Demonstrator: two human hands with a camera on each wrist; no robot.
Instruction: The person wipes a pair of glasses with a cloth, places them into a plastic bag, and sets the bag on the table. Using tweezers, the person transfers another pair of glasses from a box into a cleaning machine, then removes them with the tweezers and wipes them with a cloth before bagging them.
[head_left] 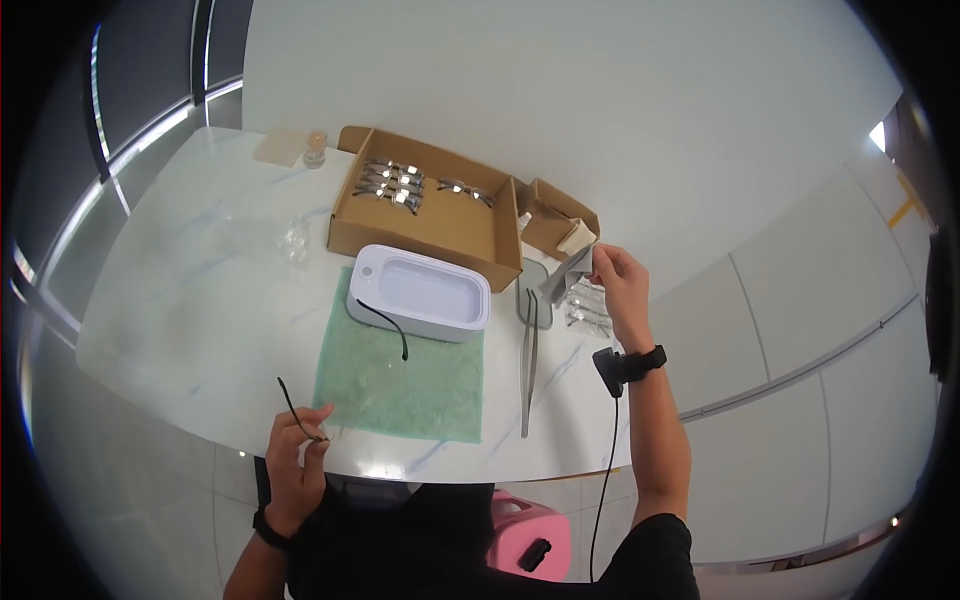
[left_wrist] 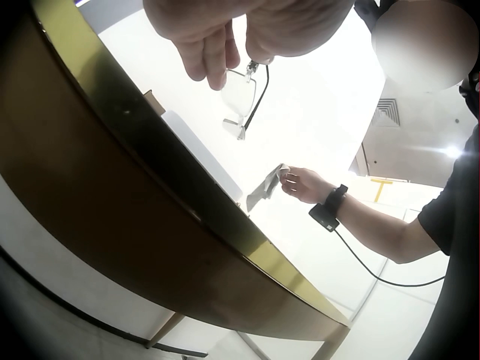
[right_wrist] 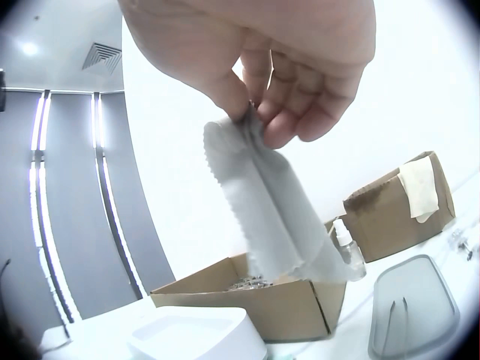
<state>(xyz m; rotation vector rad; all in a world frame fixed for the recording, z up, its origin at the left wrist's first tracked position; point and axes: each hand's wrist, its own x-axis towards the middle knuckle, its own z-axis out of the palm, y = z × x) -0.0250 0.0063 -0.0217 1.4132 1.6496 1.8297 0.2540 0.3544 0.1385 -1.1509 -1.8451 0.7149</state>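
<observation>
My left hand (head_left: 290, 475) pinches a pair of glasses (left_wrist: 238, 94) low over the table's front edge. Thin clear lenses and dark temples show on the glasses; one temple overlaps the white cleaner tub in the head view. Raised at the right, my right hand (head_left: 622, 290) pinches a grey cleaning cloth (right_wrist: 262, 210) by its top between thumb and fingers. The cloth hangs down in folds, with a zigzag edge. Below it lie a grey oblong tray (head_left: 545, 315), long metal tweezers (head_left: 529, 375) and several clear glasses (head_left: 588, 308).
The white cleaner tub (head_left: 425, 325) stands on a green towel (head_left: 400, 400). Behind it, a cardboard box (head_left: 425, 254) holds several glasses. A smaller box (head_left: 580, 195) with a pale cloth over its side and a spray bottle (right_wrist: 346, 247) are farther back. A small glass (head_left: 315, 150) stands back left.
</observation>
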